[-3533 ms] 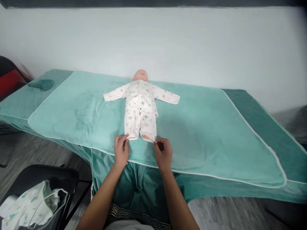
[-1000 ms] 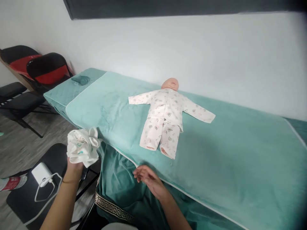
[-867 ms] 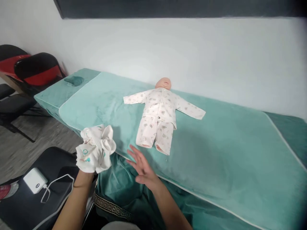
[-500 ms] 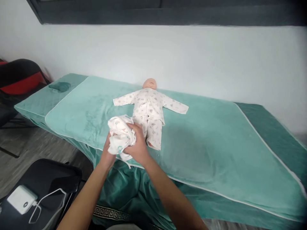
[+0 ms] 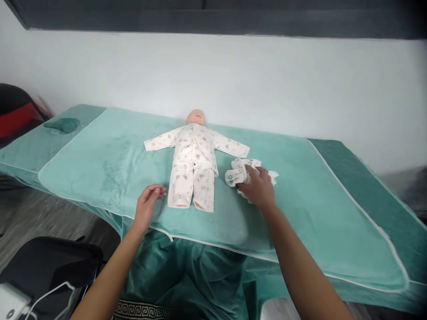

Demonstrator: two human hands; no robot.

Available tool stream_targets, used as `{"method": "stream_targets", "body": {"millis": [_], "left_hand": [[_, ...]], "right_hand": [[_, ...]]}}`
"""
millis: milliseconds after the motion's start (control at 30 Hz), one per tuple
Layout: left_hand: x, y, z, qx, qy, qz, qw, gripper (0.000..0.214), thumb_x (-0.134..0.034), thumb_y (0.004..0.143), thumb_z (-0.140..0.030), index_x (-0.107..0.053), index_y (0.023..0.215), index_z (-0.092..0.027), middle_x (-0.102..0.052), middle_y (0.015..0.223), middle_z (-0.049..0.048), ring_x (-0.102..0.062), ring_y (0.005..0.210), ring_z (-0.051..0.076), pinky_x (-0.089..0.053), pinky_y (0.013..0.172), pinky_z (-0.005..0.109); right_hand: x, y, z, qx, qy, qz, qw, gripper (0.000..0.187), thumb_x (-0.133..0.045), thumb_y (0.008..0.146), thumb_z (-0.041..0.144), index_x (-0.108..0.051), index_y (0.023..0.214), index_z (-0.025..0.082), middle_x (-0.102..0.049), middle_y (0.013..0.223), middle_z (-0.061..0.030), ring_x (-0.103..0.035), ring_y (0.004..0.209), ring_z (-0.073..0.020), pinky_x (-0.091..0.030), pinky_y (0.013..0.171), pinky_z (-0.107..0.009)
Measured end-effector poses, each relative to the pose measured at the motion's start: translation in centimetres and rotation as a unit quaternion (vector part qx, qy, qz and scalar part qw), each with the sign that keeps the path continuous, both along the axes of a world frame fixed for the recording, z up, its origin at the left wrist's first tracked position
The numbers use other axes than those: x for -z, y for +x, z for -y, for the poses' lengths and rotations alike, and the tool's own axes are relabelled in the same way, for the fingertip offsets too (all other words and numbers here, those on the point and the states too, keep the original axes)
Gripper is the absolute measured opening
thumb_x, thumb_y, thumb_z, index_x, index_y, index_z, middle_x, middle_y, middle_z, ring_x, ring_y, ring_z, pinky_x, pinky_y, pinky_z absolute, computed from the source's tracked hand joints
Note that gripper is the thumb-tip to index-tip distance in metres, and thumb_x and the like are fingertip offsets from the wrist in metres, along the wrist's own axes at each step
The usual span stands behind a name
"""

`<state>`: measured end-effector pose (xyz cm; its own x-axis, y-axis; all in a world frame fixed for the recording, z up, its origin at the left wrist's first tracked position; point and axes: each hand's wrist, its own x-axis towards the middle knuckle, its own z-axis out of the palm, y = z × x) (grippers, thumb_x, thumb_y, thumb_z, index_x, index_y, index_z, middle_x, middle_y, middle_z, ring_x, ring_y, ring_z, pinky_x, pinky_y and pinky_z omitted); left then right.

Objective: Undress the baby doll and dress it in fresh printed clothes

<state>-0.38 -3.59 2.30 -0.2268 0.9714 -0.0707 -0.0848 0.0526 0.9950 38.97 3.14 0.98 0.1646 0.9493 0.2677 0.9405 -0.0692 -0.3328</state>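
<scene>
A baby doll (image 5: 195, 117) lies face up on the bed, its head towards the wall. It wears a white printed top (image 5: 194, 142) with both sleeves spread out and matching printed trousers (image 5: 180, 186). To the right of the doll, my right hand (image 5: 258, 186) grips a crumpled white printed baby garment (image 5: 237, 176) resting on the bed. Part of that bundle is hidden under my fingers. My left hand (image 5: 149, 200) hovers beside the doll's trouser leg, fingers loosely extended and holding nothing.
A light green cover (image 5: 300, 213) with white piping spreads over the bed. At the lower left stands a black chair (image 5: 50, 258) carrying a white device (image 5: 13, 302) with a cable. A red and black chair (image 5: 20, 111) is at the far left, and a white wall (image 5: 213, 75) runs behind.
The bundled garment has gone from both hands, in front of the doll's legs, to the bed right of the doll under my right hand. My left hand has let go of it.
</scene>
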Motion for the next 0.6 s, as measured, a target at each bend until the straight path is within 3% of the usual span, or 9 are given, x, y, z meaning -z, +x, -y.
{"method": "stream_targets", "body": {"millis": [133, 200, 233, 300, 400, 500, 600], "left_hand": [[-0.5, 1.0, -2.3, 0.012, 0.026, -0.028, 0.999, 0.033, -0.069, 0.090, -0.052, -0.075, 0.100, -0.020, -0.077, 0.100, 0.0069, -0.071, 0.091, 0.021, -0.055, 0.089, 0.036], [-1.0, 1.5, -4.1, 0.018, 0.047, -0.053, 0.997, 0.031, -0.068, 0.091, -0.049, -0.075, 0.098, -0.020, -0.076, 0.098, 0.0060, -0.070, 0.092, 0.021, -0.055, 0.090, 0.036], [-1.3, 1.9, -5.3, 0.021, 0.063, -0.067, 0.996, 0.030, -0.067, 0.092, -0.048, -0.075, 0.098, -0.020, -0.076, 0.098, 0.0058, -0.069, 0.094, 0.021, -0.055, 0.091, 0.036], [-2.3, 3.0, -8.2, 0.024, 0.103, -0.093, 0.990, 0.028, -0.063, 0.095, -0.045, -0.075, 0.099, -0.019, -0.075, 0.099, 0.0062, -0.068, 0.098, 0.022, -0.054, 0.094, 0.037], [-4.0, 5.6, -14.0, -0.010, 0.161, -0.112, 0.981, 0.024, -0.062, 0.095, -0.039, -0.076, 0.102, -0.020, -0.075, 0.103, 0.0073, -0.068, 0.103, 0.022, -0.053, 0.098, 0.039], [-5.0, 8.4, -20.4, 0.014, 0.226, -0.193, 0.955, 0.024, -0.057, 0.096, -0.028, -0.076, 0.108, -0.021, -0.073, 0.117, 0.0077, -0.066, 0.112, 0.022, -0.053, 0.098, 0.038], [-4.4, 9.9, -25.3, 0.057, 0.268, -0.295, 0.915, 0.032, -0.051, 0.092, -0.013, -0.077, 0.110, -0.022, -0.071, 0.122, 0.0081, -0.062, 0.119, 0.023, -0.050, 0.104, 0.039]], "right_hand": [[-3.3, 0.4, 1.9, -0.023, -0.054, 0.001, 0.998, 0.077, -0.071, 0.084, 0.058, -0.050, 0.152, 0.028, -0.039, 0.161, -0.0191, -0.043, 0.145, -0.0477, -0.047, 0.108, -0.066], [-5.6, -0.5, 2.9, -0.009, 0.002, -0.051, 0.999, 0.071, -0.071, 0.086, 0.059, -0.054, 0.146, 0.026, -0.039, 0.162, -0.0182, -0.035, 0.151, -0.0463, -0.041, 0.114, -0.069], [-6.6, -1.4, 3.1, -0.016, 0.051, -0.097, 0.994, 0.062, -0.068, 0.089, 0.056, -0.057, 0.142, 0.026, -0.041, 0.162, -0.0171, -0.038, 0.151, -0.0426, -0.041, 0.116, -0.065], [-7.9, -4.0, 1.9, -0.091, 0.132, -0.216, 0.963, 0.041, -0.063, 0.095, 0.047, -0.063, 0.130, 0.027, -0.052, 0.153, -0.0125, -0.052, 0.141, -0.0325, -0.048, 0.113, -0.054], [-8.6, -9.2, -4.1, -0.172, 0.136, -0.326, 0.920, 0.032, -0.063, 0.092, 0.039, -0.066, 0.121, 0.024, -0.064, 0.135, -0.0115, -0.062, 0.126, -0.0289, -0.057, 0.099, -0.047], [-7.8, -13.9, -13.0, -0.157, 0.148, -0.383, 0.898, 0.023, -0.056, 0.089, 0.025, -0.065, 0.109, 0.021, -0.070, 0.120, -0.0100, -0.066, 0.110, -0.0229, -0.056, 0.094, -0.041], [-6.1, -16.2, -20.2, -0.133, 0.192, -0.396, 0.888, 0.026, -0.045, 0.086, 0.015, -0.063, 0.104, 0.020, -0.070, 0.114, -0.0088, -0.064, 0.104, -0.0194, -0.051, 0.101, -0.038]]}}
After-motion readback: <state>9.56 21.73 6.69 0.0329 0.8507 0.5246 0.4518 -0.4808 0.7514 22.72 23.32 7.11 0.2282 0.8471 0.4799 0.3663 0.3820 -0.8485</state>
